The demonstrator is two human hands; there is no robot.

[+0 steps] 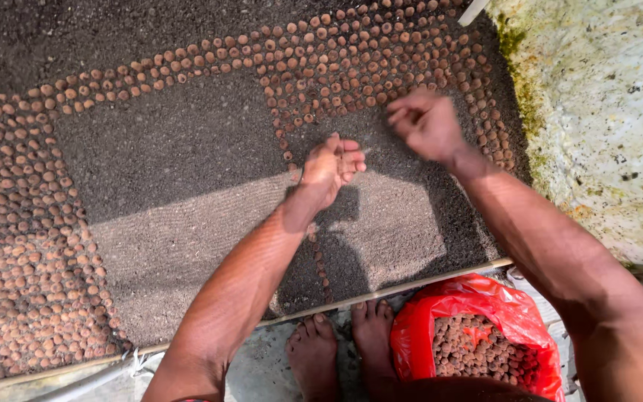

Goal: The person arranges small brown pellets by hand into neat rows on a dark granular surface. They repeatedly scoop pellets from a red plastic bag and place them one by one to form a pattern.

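Dark, fine soil fills the seedbed (187, 171) I look down on, part of it in sun and part in the shadow my arms throw. Small round brown seeds (351, 59) lie pressed into it in close rows: a wide band runs along the far edge, a dense block covers the left side down to the near left corner, and a narrower strip follows the right edge beside a pale, moss-stained concrete wall (604, 112). A single line of seeds also runs from the far band toward the near edge, passing under my left arm.

My left hand (329, 167) hovers over the bare middle of the bed, palm turned up and fingers curled loosely inward as if cupping something; I cannot tell whether any seeds lie in it. My right hand (426, 123) is just beside it, nearer the far right corner, with fingertips bunched downward in a pinch close to the soil at the inner rim of the planted band. What it pinches is too small to make out.

A thin pale bamboo strip (411, 286) borders the near edge of the bed. Just outside it my bare feet (344, 342) stand on the ground, and touching the right foot sits a red plastic bag (485, 298), open at the top and filled with more of the same brown seeds.
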